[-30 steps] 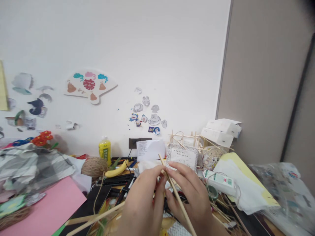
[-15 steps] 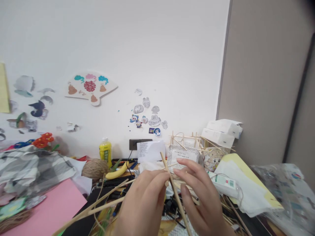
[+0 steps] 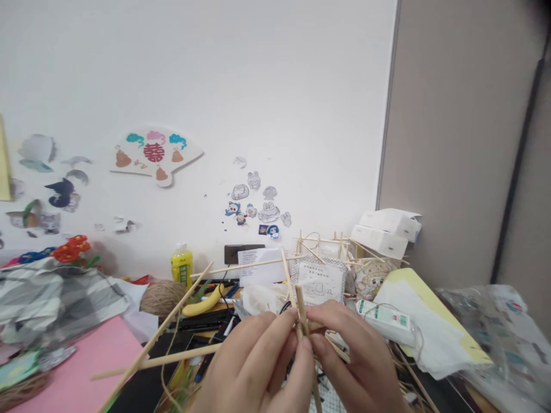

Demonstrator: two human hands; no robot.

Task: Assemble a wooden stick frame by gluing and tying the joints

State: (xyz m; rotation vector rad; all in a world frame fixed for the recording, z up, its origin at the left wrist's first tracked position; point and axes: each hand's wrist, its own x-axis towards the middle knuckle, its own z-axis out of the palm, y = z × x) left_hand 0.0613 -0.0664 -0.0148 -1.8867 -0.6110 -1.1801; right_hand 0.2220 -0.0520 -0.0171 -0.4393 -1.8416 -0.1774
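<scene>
My left hand (image 3: 253,370) and my right hand (image 3: 357,358) meet low in the middle of the view, fingers pinched together on a joint of thin wooden sticks (image 3: 300,312). One upright stick pokes up between the fingertips. Two long sticks (image 3: 172,324) run from the joint down to the left, and another stick (image 3: 245,265) reaches back over the desk. A strand of twine hangs below my left hand. Both hands are closed on the sticks.
A ball of twine (image 3: 161,298), a yellow bottle (image 3: 182,265), a banana (image 3: 203,304), pink paper (image 3: 77,367), a stick frame (image 3: 327,246), white boxes (image 3: 385,229) and a plastic bag (image 3: 495,338) crowd the desk against the stickered wall.
The stick assembly has been lifted and turned, its long sticks now swinging up to the left. My fingers have closed more tightly together on the joint.
</scene>
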